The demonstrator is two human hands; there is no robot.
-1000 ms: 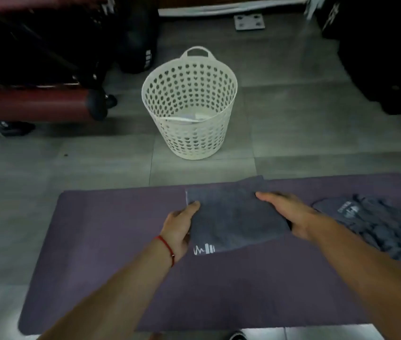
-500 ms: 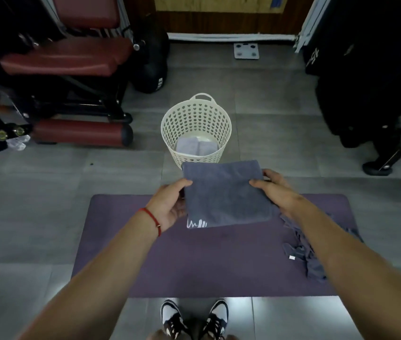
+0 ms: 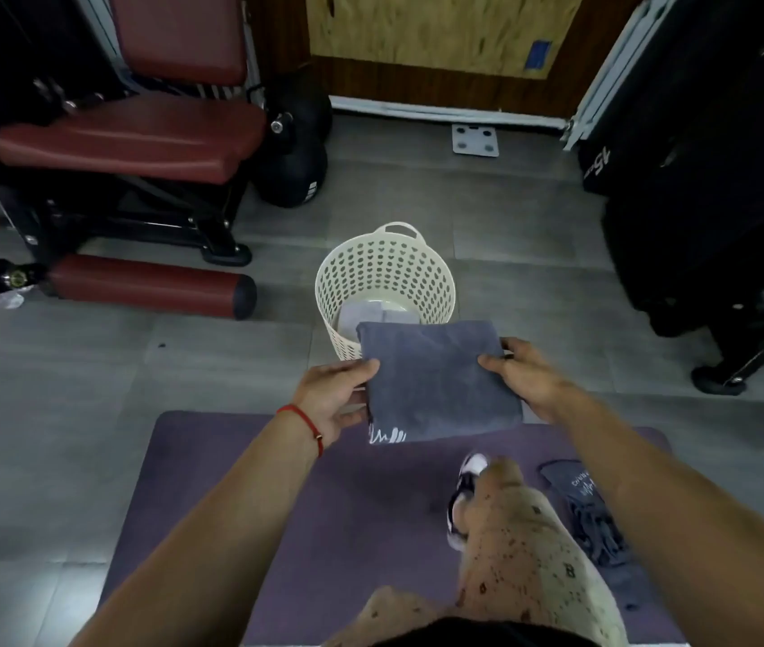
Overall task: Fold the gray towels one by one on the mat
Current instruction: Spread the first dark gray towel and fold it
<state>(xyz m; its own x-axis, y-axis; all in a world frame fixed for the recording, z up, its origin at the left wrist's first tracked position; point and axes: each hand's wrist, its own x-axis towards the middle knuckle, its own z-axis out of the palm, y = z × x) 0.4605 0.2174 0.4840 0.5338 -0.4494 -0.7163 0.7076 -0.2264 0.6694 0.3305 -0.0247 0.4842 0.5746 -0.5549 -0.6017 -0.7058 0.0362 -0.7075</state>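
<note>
1. The person is holding a folded gray towel (image 3: 436, 380) flat in the air, over the far edge of the purple mat (image 3: 240, 497) and just in front of the white basket (image 3: 387, 277). Keeping it level is probably what is stopping the layers from sliding apart.

2. The left hand (image 3: 331, 396) is grasping the towel's left side, thumb lying on top and fingers curled beneath. The right hand (image 3: 527, 378) is doing the same on the right side, thumb on top and fingers tucked under. Gripping both sides is spreading the load, so the square is sagging very little.

3. The basket is standing on the floor beyond the mat's far edge, with pale folded cloth already lying in its bottom. That suggests it is serving as the place for finished towels, and this one appears to be heading there.

4. A heap of unfolded gray towels (image 3: 590, 511) is lying near the mat's right edge, within easy reach, so more folding is waiting.

5. The person's right foot, in a light shoe (image 3: 464, 492), is stepping on the mat, seemingly to bring the body closer to the basket.
</note>
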